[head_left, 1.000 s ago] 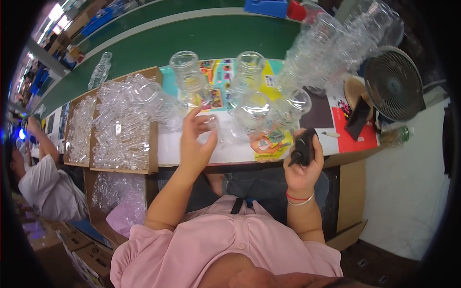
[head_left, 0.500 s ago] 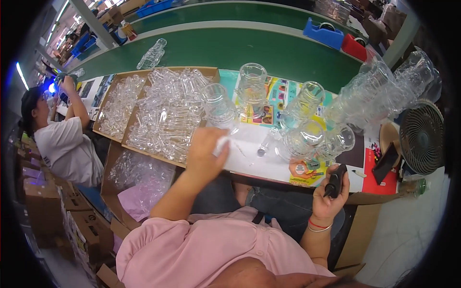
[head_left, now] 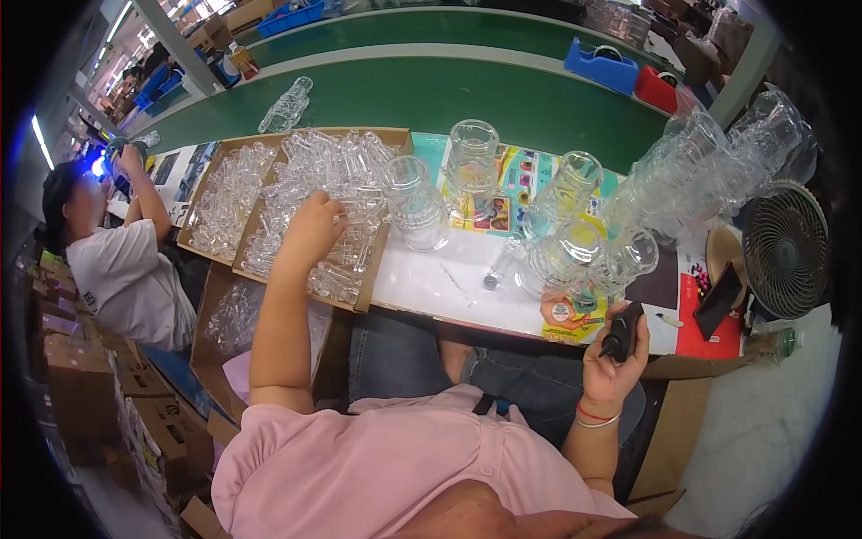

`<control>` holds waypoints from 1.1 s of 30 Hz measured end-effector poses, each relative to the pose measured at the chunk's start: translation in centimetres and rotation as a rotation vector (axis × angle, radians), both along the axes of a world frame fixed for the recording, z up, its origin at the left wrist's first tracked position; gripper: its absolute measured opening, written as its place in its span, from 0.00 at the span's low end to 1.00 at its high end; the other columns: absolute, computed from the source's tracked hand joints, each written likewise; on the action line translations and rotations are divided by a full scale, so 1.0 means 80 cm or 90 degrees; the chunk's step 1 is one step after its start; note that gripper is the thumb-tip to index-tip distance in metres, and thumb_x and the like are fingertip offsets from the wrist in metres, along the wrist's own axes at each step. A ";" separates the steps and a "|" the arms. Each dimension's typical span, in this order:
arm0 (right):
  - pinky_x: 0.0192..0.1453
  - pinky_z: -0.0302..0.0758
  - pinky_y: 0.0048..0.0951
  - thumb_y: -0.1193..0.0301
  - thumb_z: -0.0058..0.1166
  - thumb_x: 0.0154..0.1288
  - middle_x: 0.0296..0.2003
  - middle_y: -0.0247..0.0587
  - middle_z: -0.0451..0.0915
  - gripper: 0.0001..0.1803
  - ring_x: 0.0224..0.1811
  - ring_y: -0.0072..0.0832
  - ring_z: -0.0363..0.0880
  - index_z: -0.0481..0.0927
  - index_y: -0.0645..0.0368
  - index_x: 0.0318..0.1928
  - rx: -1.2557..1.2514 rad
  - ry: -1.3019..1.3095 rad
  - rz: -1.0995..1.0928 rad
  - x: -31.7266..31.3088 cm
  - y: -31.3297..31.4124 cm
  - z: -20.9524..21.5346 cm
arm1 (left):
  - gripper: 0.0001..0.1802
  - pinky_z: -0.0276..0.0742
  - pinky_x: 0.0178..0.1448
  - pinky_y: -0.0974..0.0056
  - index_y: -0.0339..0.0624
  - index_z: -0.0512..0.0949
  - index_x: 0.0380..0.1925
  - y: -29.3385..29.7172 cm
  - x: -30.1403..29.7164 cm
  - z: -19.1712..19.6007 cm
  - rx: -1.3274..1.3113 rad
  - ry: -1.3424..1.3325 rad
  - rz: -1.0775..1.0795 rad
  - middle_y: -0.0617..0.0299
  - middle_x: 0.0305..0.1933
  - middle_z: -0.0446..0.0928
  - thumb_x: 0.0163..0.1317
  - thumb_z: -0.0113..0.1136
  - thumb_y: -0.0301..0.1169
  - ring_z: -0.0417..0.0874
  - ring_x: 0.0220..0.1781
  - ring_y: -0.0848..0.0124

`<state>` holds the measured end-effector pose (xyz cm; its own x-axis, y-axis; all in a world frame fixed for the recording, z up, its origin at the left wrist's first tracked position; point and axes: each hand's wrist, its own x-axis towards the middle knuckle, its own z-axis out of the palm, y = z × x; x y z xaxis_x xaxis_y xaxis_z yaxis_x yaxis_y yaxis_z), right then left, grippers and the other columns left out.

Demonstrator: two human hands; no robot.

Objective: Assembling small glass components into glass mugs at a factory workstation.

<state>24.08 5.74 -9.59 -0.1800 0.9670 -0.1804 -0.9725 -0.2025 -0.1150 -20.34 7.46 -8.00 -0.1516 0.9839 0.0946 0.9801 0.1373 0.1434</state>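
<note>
My left hand reaches into a cardboard tray filled with small clear plastic parts, its fingers curled down among them. My right hand is at the near table edge, closed around a black handheld tool. Several clear glass jars stand on the white table between my hands, over colourful printed sheets. A small clear part lies loose on the table.
A second tray of clear parts sits to the left. A stack of clear containers, a small fan and a black phone are at right. A green conveyor belt runs behind. Another person sits at left; cardboard boxes are below.
My left hand moved from the table left into the tray of clear parts. My right hand stayed at the table edge with the black tool. The view swung leftward.
</note>
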 end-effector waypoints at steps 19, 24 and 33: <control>0.06 0.59 0.13 0.62 0.43 0.66 0.43 0.43 0.72 0.18 0.14 0.16 0.63 0.64 0.64 0.47 -0.025 -0.018 -0.012 0.011 -0.009 0.007 | 0.20 0.74 0.38 0.63 0.39 0.74 0.44 0.036 -0.018 0.011 0.328 -0.161 0.209 0.50 0.27 0.78 0.53 0.62 0.36 0.80 0.31 0.60; 0.06 0.60 0.14 0.61 0.41 0.67 0.43 0.44 0.73 0.18 0.15 0.17 0.64 0.65 0.65 0.47 -0.003 -0.056 -0.003 0.009 -0.009 0.000 | 0.16 0.74 0.44 0.71 0.37 0.74 0.45 -0.025 0.026 0.037 0.647 -0.404 0.013 0.58 0.44 0.75 0.55 0.57 0.19 0.76 0.43 0.74; 0.06 0.62 0.15 0.61 0.38 0.69 0.46 0.47 0.72 0.19 0.15 0.18 0.65 0.65 0.69 0.46 0.039 0.008 0.024 0.015 -0.014 0.001 | 0.18 0.74 0.52 0.63 0.33 0.72 0.45 -0.083 0.168 0.037 0.707 -0.842 -0.216 0.47 0.50 0.74 0.52 0.60 0.17 0.77 0.49 0.64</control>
<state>25.25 4.66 -9.51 -0.2187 0.9687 -0.1177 -0.9658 -0.2321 -0.1159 -6.90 0.79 -5.07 -0.4951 0.5468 0.6752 0.1008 -0.7358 0.6697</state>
